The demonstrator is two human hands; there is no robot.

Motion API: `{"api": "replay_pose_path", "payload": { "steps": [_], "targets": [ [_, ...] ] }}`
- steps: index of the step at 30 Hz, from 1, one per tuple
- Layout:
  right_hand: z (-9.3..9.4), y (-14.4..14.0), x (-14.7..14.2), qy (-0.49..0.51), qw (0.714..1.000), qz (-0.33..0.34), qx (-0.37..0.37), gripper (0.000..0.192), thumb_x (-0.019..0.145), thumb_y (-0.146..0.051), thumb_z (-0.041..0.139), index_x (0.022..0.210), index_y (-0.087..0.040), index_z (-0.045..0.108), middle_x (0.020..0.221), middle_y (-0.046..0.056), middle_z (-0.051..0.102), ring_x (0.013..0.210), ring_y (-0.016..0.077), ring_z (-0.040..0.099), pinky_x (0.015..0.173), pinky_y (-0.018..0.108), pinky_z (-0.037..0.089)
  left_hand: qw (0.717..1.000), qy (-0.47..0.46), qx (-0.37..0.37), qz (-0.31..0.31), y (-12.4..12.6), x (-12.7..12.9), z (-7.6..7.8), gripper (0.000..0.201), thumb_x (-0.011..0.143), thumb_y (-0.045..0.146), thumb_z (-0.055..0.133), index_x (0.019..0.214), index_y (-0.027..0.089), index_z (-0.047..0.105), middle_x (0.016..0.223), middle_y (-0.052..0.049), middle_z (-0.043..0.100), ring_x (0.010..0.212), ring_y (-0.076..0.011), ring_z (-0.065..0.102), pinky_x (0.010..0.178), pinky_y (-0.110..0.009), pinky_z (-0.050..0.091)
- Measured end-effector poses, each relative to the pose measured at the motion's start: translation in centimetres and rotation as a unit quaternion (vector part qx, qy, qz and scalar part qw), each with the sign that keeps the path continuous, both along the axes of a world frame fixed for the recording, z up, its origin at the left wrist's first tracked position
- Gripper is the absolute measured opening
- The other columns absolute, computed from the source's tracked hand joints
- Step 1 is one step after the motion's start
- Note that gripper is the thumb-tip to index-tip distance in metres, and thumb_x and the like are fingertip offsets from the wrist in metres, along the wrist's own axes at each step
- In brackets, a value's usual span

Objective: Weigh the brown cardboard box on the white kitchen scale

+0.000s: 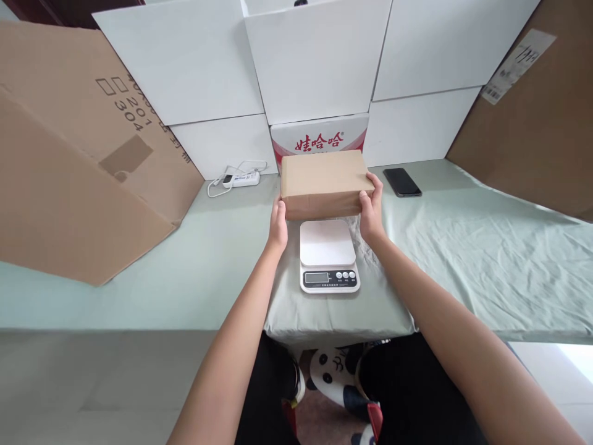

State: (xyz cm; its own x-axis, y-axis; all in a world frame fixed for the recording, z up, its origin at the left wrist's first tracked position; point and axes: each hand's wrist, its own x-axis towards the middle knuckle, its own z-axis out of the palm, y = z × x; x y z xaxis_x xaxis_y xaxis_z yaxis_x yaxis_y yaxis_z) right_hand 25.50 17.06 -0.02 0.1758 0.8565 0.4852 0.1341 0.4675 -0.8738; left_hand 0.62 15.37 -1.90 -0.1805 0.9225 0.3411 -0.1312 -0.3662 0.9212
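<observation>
A closed brown cardboard box [324, 176] is between my two hands, just behind the kitchen scale. My left hand [278, 224] grips its left end, thumb on the near side. At the right end, my right hand [373, 207] wraps round the near corner, with the thumb on the front face and fingers over the edge. The white digital kitchen scale [327, 244] stands on the cloth nearer to me, its display and buttons facing me and its plate bare. Whether the box's underside touches the table is hidden.
White panels [319, 62] and a red-and-white printed carton [319, 135] stand behind. A white power strip [241, 180] with a cable lies back left; a black smartphone [402, 182] lies back right. Large cardboard sheets flank the green tablecloth [222, 266], whose front edge is near my knees.
</observation>
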Motion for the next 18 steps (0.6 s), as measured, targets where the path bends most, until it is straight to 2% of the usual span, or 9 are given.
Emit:
{"api": "replay_pose_path", "payload": {
  "steps": [6, 12, 18],
  "targets": [
    [-1.2, 1.2, 0.1, -0.004, 1.0, 0.002, -0.027, 0.061, 0.096, -0.062, 0.055, 0.151, -0.037, 0.045, 0.167, 0.006, 0.052, 0.161, 0.033, 0.045, 0.143, 0.063, 0.028, 0.999, -0.021, -0.04, 0.008, 1.9, 0.2, -1.7, 0.08, 0.101, 0.086, 0.051, 0.154, 0.029, 0.065, 0.172, -0.01, 0.062, 0.17, -0.0322, 0.048, 0.14, -0.048, 0.04],
    [-2.1, 1.9, 0.5, 0.0, 0.999, 0.0, -0.043, 0.062, 0.096, -0.064, 0.054, 0.151, -0.038, 0.046, 0.164, 0.005, 0.054, 0.156, 0.0331, 0.048, 0.141, 0.063, 0.031, 0.995, -0.044, -0.087, -0.026, 2.4, 0.6, -1.7, 0.078, 0.108, 0.081, 0.038, 0.153, 0.025, 0.066, 0.173, -0.009, 0.062, 0.172, -0.0305, 0.046, 0.141, -0.046, 0.039],
    [-2.9, 2.4, 0.8, -0.003, 0.999, -0.004, -0.046, 0.064, 0.097, -0.069, 0.055, 0.153, -0.039, 0.048, 0.167, 0.004, 0.052, 0.162, 0.0328, 0.044, 0.143, 0.062, 0.029, 0.995, -0.042, -0.073, -0.045, 2.9, 0.6, -2.3, 0.076, 0.108, 0.08, 0.039, 0.151, 0.025, 0.068, 0.173, -0.008, 0.063, 0.174, -0.0308, 0.041, 0.141, -0.046, 0.039]
  ]
}}
